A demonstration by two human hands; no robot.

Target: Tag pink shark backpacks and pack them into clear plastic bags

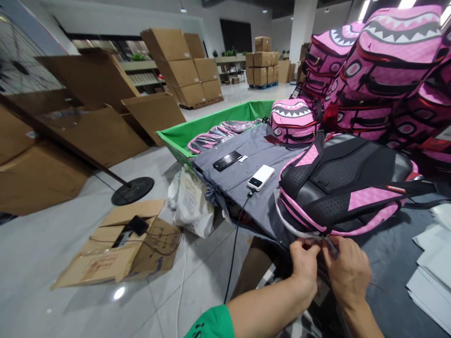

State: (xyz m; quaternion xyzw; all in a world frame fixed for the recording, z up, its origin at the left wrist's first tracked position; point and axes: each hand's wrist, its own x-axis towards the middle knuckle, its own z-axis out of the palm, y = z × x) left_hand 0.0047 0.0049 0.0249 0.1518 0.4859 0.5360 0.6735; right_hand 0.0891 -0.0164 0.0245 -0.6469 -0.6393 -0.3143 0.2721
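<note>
A pink and black backpack [338,183] lies on the grey cloth-covered table, its padded back and straps facing up. Along its near left edge runs a band of whitish, translucent plastic [287,223]. My left hand [305,263] pinches this plastic at the backpack's near edge. Close beside it, my right hand [348,270] is closed on the same plastic, with a greyish end showing by its fingers. The fingertips are partly hidden, so the exact grip is unclear. A white power bank [260,177] with a black cable lies left of the backpack.
A black phone [227,160] lies farther left. Pink shark-mouth backpacks [394,56] are piled behind, with a smaller pink bag [295,119] nearby. A green bin [218,116] holds plastic-wrapped items. White sheets [433,277] lie at right; an open carton [120,249] sits on the floor.
</note>
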